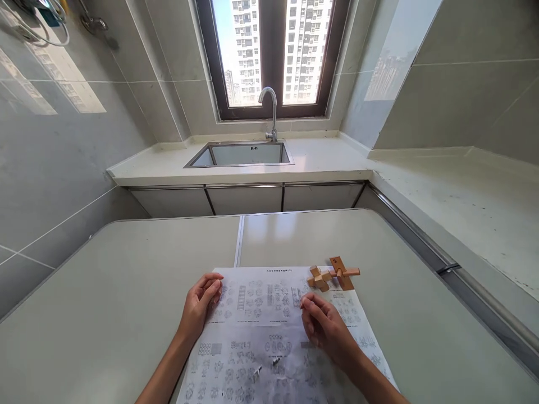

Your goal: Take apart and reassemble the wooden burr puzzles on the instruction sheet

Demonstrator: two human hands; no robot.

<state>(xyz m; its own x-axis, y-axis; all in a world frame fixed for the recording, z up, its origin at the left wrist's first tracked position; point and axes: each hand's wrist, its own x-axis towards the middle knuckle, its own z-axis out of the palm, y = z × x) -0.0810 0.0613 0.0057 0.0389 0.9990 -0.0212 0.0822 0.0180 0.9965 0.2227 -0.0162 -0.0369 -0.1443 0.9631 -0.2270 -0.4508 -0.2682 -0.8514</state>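
A large printed paper sheet (252, 336) with rows of small diagrams lies on the table, its lower part creased and marked by two small torn spots. My left hand (202, 303) rests along the sheet's upper left edge, its fingers stretched out and holding nothing. Over the sheet's right half is my right hand (326, 331), fingers curled in with the thumb against the index finger; nothing shows between them. Just beyond it, several light wooden puzzle pieces (322, 279) lie together at the sheet's top right corner, touching or joined. One flat wooden piece (336, 262) bears the number 2.
The pale table (126, 314) has a seam (238, 241) running away from me. Beyond it stands a white counter (328, 157) with a sink (248, 154) and a curved faucet (273, 112) below a window. Another counter (471, 196) runs along the right.
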